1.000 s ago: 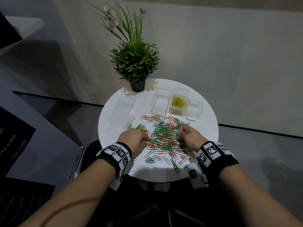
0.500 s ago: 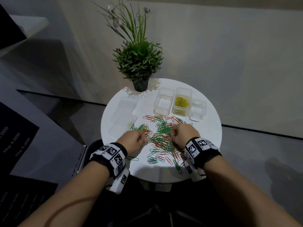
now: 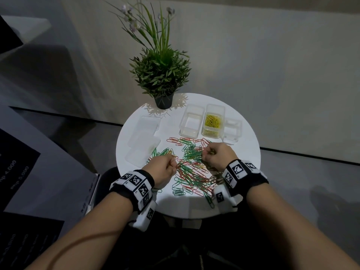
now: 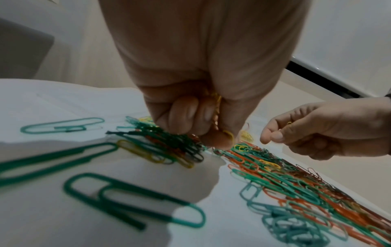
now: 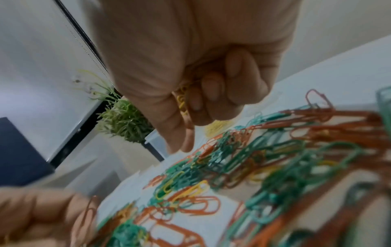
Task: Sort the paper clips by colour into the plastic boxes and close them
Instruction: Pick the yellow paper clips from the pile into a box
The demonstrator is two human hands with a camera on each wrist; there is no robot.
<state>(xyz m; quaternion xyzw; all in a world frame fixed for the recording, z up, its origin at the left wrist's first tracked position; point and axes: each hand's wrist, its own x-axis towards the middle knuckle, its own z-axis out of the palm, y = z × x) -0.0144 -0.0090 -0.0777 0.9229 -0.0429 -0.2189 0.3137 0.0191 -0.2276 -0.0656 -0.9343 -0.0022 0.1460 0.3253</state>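
Note:
A heap of green, red and a few yellow paper clips (image 3: 192,168) lies in the middle of the round white table (image 3: 245,152). My left hand (image 3: 165,167) hovers at the heap's left edge, fingers curled round a bunch of yellow clips (image 4: 216,115). At the heap's far right my right hand (image 3: 215,155) also grips yellow clips (image 5: 183,102) in a curled fist. Behind the heap stand three clear boxes: an empty one (image 3: 191,123), one holding yellow clips (image 3: 213,122) and a smaller empty one (image 3: 231,130).
Clear box lids (image 3: 144,139) lie flat on the table's left side. A potted green plant (image 3: 162,75) stands at the table's back edge. A pale wall rises behind; the floor drops away around the table.
My right hand has moved from the heap's right side toward its far middle. My left hand stays at the left edge. The camera view has shifted slightly.

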